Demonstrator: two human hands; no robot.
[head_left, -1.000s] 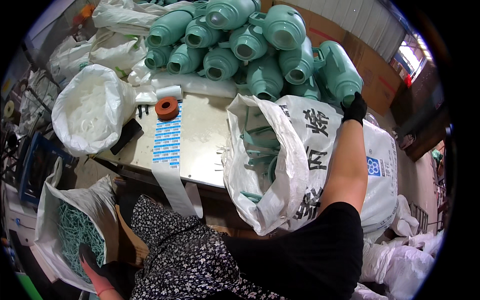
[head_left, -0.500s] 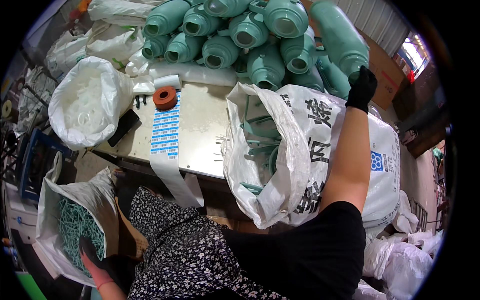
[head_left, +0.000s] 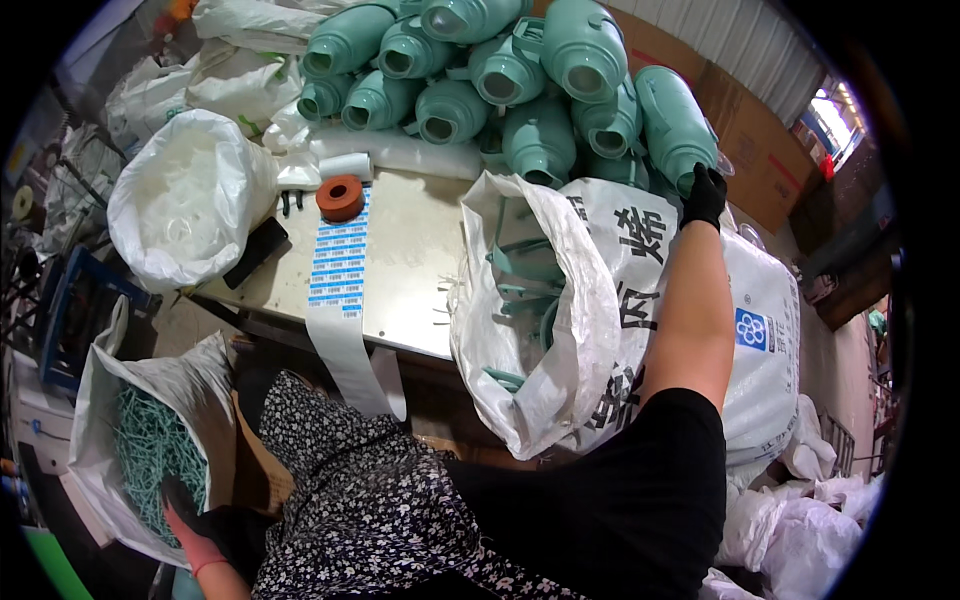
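Observation:
My right hand, in a black glove, grips the mouth end of a light green plastic thermos shell. That shell lies at the right end of a pile of similar green shells, its neck toward me. At the lower left, my left hand reaches into a white woven sack of thin green plastic strips. Its dark-covered fingers are partly sunk among the strips, so their closure is hidden.
A white sack with green plastic handle-like parts stands before the pile. On the metal table lie a brown tape roll, a blue-printed label strip and a black phone-like object. A bag of translucent rings stands left.
The green thermos shell in my right hand has come down from a raised position onto the right end of the pile. My left hand stays at the sack of strips. The view has shifted slightly.

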